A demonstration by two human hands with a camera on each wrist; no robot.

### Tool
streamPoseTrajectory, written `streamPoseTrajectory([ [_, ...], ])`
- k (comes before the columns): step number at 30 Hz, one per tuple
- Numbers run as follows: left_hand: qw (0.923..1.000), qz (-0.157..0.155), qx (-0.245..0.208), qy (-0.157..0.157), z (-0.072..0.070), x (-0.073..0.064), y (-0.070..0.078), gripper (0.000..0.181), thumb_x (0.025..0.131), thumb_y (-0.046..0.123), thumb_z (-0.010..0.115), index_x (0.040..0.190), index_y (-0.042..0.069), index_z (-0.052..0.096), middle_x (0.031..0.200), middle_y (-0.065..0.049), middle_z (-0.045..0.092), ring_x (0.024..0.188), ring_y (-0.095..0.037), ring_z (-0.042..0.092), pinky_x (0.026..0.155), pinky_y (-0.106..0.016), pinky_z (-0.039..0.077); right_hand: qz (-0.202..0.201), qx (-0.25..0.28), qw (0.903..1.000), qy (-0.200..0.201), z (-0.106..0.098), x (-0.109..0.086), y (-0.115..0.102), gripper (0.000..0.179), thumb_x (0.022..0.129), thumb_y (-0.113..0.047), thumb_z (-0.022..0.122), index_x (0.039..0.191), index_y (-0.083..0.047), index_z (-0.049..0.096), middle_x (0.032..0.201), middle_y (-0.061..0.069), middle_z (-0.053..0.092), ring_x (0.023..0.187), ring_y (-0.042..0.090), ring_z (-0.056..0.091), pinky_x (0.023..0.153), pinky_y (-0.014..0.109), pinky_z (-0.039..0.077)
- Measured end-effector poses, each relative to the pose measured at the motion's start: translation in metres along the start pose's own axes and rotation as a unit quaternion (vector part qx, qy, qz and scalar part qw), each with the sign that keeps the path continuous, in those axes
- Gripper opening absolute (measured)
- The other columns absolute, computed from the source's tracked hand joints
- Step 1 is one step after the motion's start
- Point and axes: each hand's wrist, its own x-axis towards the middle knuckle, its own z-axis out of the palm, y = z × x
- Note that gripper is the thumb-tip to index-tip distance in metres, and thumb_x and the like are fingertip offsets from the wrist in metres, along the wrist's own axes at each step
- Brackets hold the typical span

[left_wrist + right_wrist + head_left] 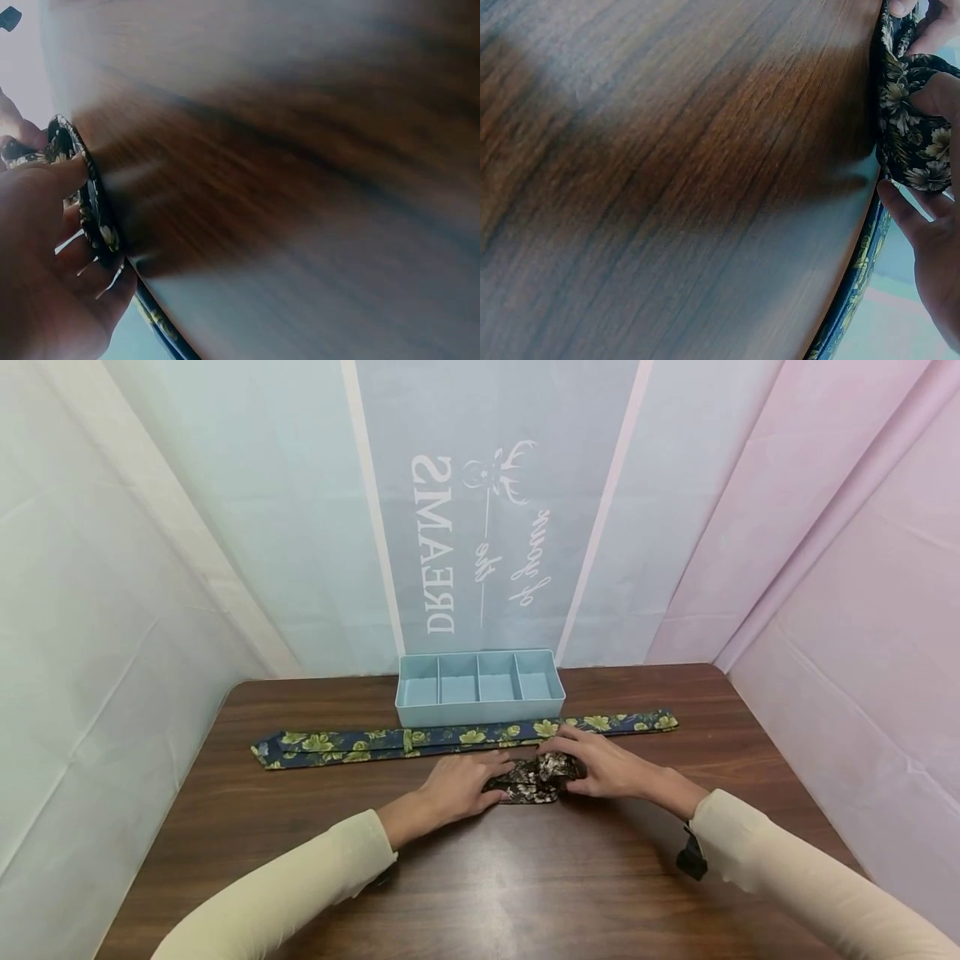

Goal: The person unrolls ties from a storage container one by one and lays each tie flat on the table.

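Observation:
A folded black tie (528, 792) with pale flowers lies bunched on the table, doubled over into a loop at its right end. My left hand (459, 785) holds its left side between thumb and fingers. At the raised loop, my right hand (603, 766) grips the cloth, and in the right wrist view its thumb presses on the floral fabric (928, 150). The left wrist view shows the folded edge (90, 180) between the left thumb and fingers. Just behind both hands a navy tie (472, 737) with yellow-green flowers stretches lengthwise across the table.
A light blue box (480, 714) with several compartments stands at the back of the brown wooden table (480, 877), touching or nearly touching the navy tie. Behind it hangs a pale cloth backdrop (495, 527) with printed lettering. Cloth walls also flank both sides.

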Motion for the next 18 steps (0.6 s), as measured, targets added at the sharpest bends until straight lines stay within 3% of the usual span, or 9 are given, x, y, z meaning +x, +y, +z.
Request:
streamPoseTrajectory([
  [5, 1.0, 0.0, 0.005, 0.004, -0.002, -0.006, -0.002, 0.052, 0.102, 0.049, 0.069, 0.147, 0.021, 0.065, 0.154, -0.002, 0.058, 0.11, -0.027, 0.075, 0.057, -0.029, 0.057, -0.015, -0.005, 0.9999, 0.002, 0.003, 0.0, 0.001, 0.065, 0.085, -0.011, 0.086, 0.146, -0.016, 0.063, 0.124, 0.0, 0.056, 0.096, 0.012, 0.055, 0.078, 0.033, 0.052],
  [10, 1.0, -0.003, -0.002, 0.003, -0.004, -0.011, -0.005, 0.053, 0.102, 0.048, 0.069, 0.147, 0.021, 0.065, 0.154, -0.003, 0.058, 0.116, -0.028, 0.074, 0.059, -0.03, 0.058, -0.037, -0.015, 0.9992, 0.003, 0.006, -0.001, 0.002, 0.063, 0.087, -0.013, 0.086, 0.146, -0.019, 0.064, 0.123, 0.001, 0.052, 0.086, 0.01, 0.047, 0.071, 0.027, 0.044],
  [15, 1.0, -0.006, -0.007, 0.004, -0.005, -0.013, -0.007, 0.052, 0.102, 0.047, 0.07, 0.146, 0.021, 0.066, 0.153, -0.002, 0.059, 0.128, -0.027, 0.067, 0.058, -0.031, 0.058, -0.041, -0.006, 0.9991, 0.009, 0.006, 0.001, 0.0, 0.056, 0.09, -0.03, 0.086, 0.142, -0.019, 0.066, 0.124, -0.001, 0.056, 0.093, 0.008, 0.054, 0.075, 0.03, 0.051],
  [18, 0.9999, -0.006, -0.01, 0.005, -0.006, -0.014, -0.008, 0.051, 0.102, 0.047, 0.07, 0.146, 0.02, 0.067, 0.153, -0.002, 0.06, 0.126, -0.026, 0.069, 0.055, -0.031, 0.055, -0.032, 0.0, 0.9994, 0.011, 0.007, 0.002, -0.002, 0.056, 0.092, -0.042, 0.084, 0.139, -0.018, 0.067, 0.128, -0.002, 0.059, 0.098, 0.006, 0.059, 0.08, 0.033, 0.055],
])
